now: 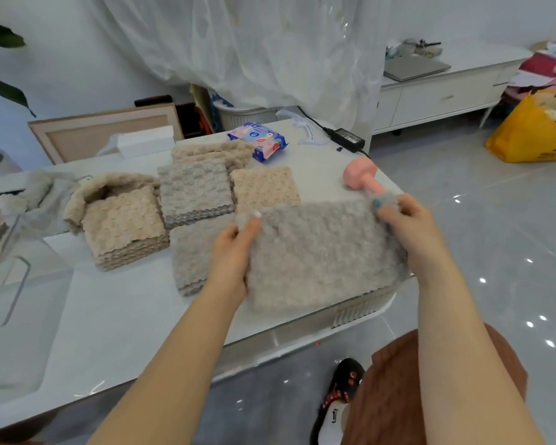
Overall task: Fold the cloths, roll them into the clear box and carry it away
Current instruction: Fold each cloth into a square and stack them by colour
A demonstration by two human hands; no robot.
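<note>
Lettering on wipes pack illegible

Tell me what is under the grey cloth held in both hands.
A stack of grey cloths pokes out from under the held grey cloth on its left, lying on the white table. How far the stack reaches, and anything else beneath, is covered.
</note>
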